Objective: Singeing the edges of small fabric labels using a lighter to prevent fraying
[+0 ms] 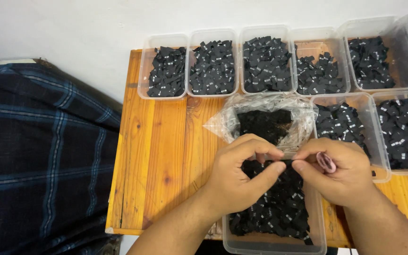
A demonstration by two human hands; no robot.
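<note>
nearest the camera, a clear plastic tub (274,243) sits at the table's front edge, filled with small black fabric labels (279,212). both hands hover over it, fingertips meeting. the left hand (237,174) is curled, thumb and forefinger pinched together on what looks like the edge of a clear plastic bag (260,120); whether a label is also between them cannot be told. the right hand (338,172) is loosely closed, its forefinger touching the left hand's fingertips, and a small pink rubber band (326,162) is tucked in its fingers. just beyond the hands the bag lies open on the wooden table (161,151), holding a dark heap of labels. to its right stand two more tubs (378,127) of labels. farthest off, a row of tubs (260,61) lines the white wall. a dark blue plaid cloth (38,156) lies left of the table.
</note>
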